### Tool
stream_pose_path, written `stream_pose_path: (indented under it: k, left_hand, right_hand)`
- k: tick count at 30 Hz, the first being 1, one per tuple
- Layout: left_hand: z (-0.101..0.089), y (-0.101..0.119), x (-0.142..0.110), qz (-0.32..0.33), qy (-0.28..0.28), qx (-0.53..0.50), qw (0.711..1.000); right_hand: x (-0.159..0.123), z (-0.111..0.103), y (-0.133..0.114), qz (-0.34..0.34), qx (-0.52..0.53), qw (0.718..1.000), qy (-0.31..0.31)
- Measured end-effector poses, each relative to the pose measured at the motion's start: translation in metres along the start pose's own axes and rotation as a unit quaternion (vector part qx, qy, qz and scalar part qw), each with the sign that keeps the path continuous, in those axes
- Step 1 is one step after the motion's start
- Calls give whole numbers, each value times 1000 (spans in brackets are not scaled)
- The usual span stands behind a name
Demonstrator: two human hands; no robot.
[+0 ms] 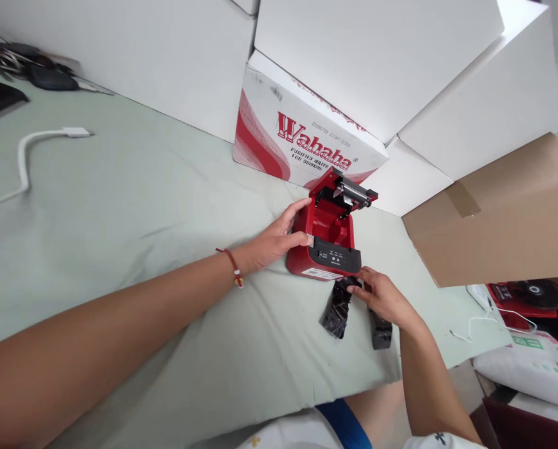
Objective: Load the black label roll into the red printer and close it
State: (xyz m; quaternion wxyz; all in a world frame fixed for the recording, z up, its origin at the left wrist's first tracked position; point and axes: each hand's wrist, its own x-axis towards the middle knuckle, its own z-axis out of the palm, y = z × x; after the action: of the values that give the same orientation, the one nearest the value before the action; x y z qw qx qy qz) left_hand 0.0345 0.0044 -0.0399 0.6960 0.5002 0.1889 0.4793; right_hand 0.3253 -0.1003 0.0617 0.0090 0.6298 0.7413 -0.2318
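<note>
A small red printer (328,234) with a black front panel stands on the pale green table cover (143,206), its lid flipped up and open. My left hand (279,237) grips the printer's left side, fingers on its upper edge and thumb against its front corner. My right hand (381,298) rests just in front of the printer, fingers pinched on the top of a black crinkled wrapper (337,308) lying on the cover. A second black piece (381,332) lies partly hidden under my right wrist.
A red-and-white Wahaha box (302,143) and large white boxes (376,56) stand behind the printer. A brown cardboard flap (498,218) juts in at the right. A white cable (30,153) and keys (30,68) lie at the far left. Another red device (526,299) sits at the right.
</note>
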Motion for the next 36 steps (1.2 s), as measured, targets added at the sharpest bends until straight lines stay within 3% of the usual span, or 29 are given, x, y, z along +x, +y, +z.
stream_pose_path:
  k: [5,9,11,13,19,24,36]
  left_hand:
    - [4,9,-2,-33,12,6,999]
    - [6,13,-3,-32,11,0,999]
    - [6,12,-3,-32,13,3,999]
    - [6,10,-2,-32,12,4,999]
    - [7,9,0,-32,25,29,999]
    - [9,13,-2,-48,21,17,998]
    - [7,12,-2,-39,19,23,999]
  right_hand:
    - [-24,-46,-37,-115,58,990,-63]
    - [-14,-78,-71,-112,1,992,55]
    - [9,-77,-85,-77,-80,988,107]
    - [37,-70,-98,-45,-164,978,116]
    - [92,-53,-132,65,-310,948,22]
    - [105,-48,-136,62,-293,954,16]
    - [114,-39,-111,73,-199,974,76]
